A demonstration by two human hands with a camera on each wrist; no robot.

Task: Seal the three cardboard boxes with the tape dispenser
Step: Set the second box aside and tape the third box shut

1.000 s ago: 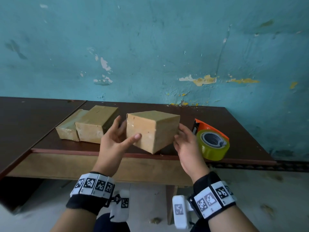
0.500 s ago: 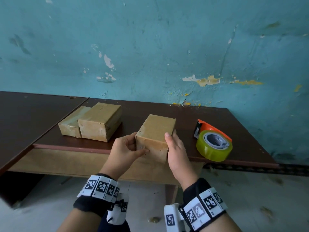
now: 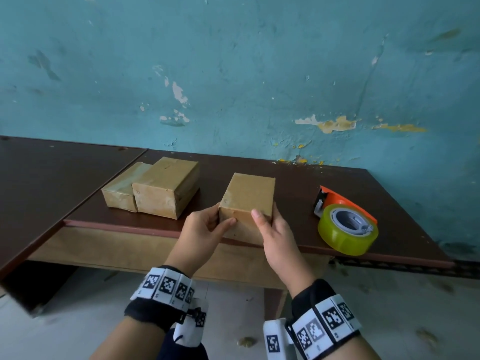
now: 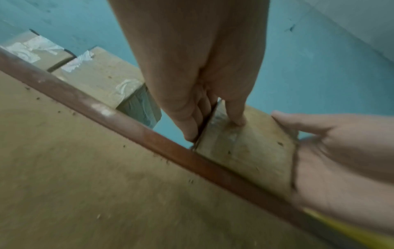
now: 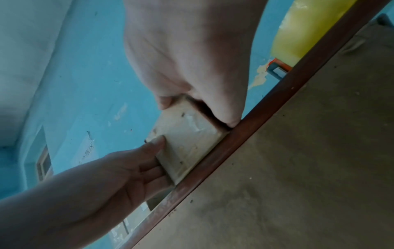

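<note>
A small cardboard box [image 3: 249,196] stands at the front edge of the dark brown table [image 3: 298,183]. My left hand [image 3: 205,229] grips its left side, thumb on the near face. My right hand [image 3: 272,229] grips its right side, thumb on the top edge. The wrist views show the same box [image 4: 245,148] [image 5: 192,144] pinched from both sides at the table rim. Two more cardboard boxes, one low [image 3: 122,190] and one taller [image 3: 163,190], lie side by side at the left. The orange tape dispenser [image 3: 345,219] with a yellow-green roll lies to the right of my hands.
A peeling teal wall [image 3: 233,74] rises directly behind the table. A second dark tabletop [image 3: 39,183] adjoins on the left. The table's front edge strip [image 3: 130,227] runs below the boxes, with grey floor [image 3: 233,320] underneath.
The box was held tilted above the table a second ago; both hands turned it and set it down flat at the front edge. My hands still hold its sides.
</note>
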